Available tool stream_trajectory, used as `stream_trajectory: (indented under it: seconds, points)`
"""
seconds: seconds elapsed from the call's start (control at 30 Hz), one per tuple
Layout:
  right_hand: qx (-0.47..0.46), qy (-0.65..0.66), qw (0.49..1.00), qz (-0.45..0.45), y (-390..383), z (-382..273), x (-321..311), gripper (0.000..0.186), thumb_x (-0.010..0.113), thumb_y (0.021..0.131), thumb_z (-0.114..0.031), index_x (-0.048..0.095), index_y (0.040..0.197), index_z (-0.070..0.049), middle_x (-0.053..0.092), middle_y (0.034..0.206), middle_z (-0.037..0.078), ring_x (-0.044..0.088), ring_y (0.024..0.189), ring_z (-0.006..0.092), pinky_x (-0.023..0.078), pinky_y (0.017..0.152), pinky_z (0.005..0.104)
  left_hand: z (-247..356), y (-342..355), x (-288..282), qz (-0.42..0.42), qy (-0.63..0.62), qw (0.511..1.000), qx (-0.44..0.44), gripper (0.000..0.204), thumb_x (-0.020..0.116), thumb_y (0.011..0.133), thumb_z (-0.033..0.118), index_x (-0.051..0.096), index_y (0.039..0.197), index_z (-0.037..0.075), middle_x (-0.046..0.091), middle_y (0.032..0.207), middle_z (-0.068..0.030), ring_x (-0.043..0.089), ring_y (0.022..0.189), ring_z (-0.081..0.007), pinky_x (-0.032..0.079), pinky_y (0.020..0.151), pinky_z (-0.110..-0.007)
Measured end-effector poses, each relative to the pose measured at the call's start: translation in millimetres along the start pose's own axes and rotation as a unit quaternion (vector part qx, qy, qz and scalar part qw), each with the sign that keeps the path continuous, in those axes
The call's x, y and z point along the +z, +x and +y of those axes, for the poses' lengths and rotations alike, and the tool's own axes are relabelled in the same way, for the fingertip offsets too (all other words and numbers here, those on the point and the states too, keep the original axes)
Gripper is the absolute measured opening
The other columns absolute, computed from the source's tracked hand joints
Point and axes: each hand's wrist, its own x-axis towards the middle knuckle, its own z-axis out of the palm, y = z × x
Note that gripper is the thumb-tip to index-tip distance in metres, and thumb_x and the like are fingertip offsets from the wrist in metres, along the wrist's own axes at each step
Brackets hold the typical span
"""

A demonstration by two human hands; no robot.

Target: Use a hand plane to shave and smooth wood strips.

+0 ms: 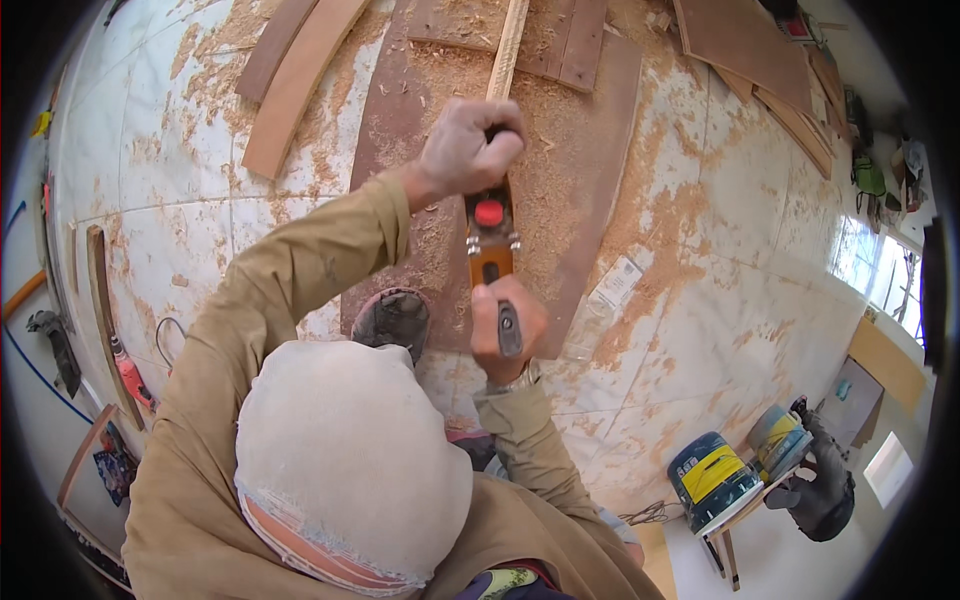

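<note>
left hand [468, 148] clamped on one plane [491, 242], right hand [534, 318] clamped round its handle [510, 332]; one wood strip [508, 52] beyond.

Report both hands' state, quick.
Left hand: closed, holding the front of the hand plane.
Right hand: closed, gripping the plane's dark rear handle.

1 close fisheye head view, down onto the floor [170, 160]

1 hand plane [490, 246]: left hand [468, 148] at front end, right hand [487, 328] round rear handle [511, 332]. Wood strip [507, 50] ahead; shavings [560, 190] about.
</note>
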Motion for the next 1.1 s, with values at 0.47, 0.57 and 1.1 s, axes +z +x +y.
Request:
stream_trajectory:
  seconds: [0.47,0.57,1.1]
  points:
    - [0.044,-0.022,0.999,-0.016,12.7,15.8,1.9,0.026,0.066,0.09,-0.01,0.057,0.067,-0.002,0.052,0.054,0.007,0.052,0.048,0.0155,0.04,0.047,0.0353,-12.7,16.5,-7.6,0.019,0.015,0.995,-0.101,0.02,0.053,0.082,0.01,0.069,0.075,0.001,0.061,0.059,-0.0047,0.059,0.059,-0.0122,0.046,0.055,-0.028]
    - [0.044,-0.02,0.999,-0.005,117.9,60.6,24.0,0.03,0.064,0.09,-0.015,0.054,0.065,-0.003,0.051,0.053,0.006,0.05,0.047,0.0138,0.038,0.046,0.0332,-62.7,126.9,-33.1,-0.002,0.113,0.99,-0.089,0.021,0.053,0.086,0.011,0.071,0.081,0.001,0.06,0.059,-0.0042,0.059,0.058,-0.0134,0.047,0.053,-0.03]
    - [0.063,0.049,0.997,0.007,153.2,62.6,17.6,0.028,0.066,0.094,-0.016,0.06,0.071,0.0,0.055,0.057,0.004,0.051,0.051,0.0106,0.038,0.048,0.0309,-54.7,150.3,-18.8,0.095,0.152,0.983,-0.04,0.023,0.054,0.083,0.016,0.07,0.08,-0.001,0.066,0.069,-0.0202,0.067,0.065,-0.0282,0.052,0.063,-0.041]
